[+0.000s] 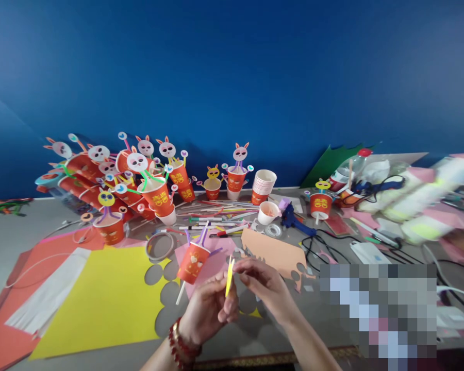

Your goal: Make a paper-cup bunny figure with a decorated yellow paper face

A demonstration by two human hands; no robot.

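Observation:
My left hand (212,304), with red bead bracelets at the wrist, pinches a yellow paper cutout (229,281) seen almost edge-on, its pointed tips upward. Close against the upper edge of that cutout, my right hand (268,286) has its thumb and forefinger drawn together; whatever is between them is too small to make out. Just beyond my left hand, a red paper cup (193,263) leans on pink paper (220,257), with purple pipe-like strips sticking out and a white stick below. Under my hands lies yellow card (100,299) with round holes cut along its edge.
Finished-looking rabbit-faced cups (154,196) crowd the back left. Behind the pens stands a cup stack (264,185). A blue glue gun (297,221), tape roll (272,230) and white cup (268,212) sit right of centre. Black cables (325,247) and bagged rolls (421,201) occupy the right.

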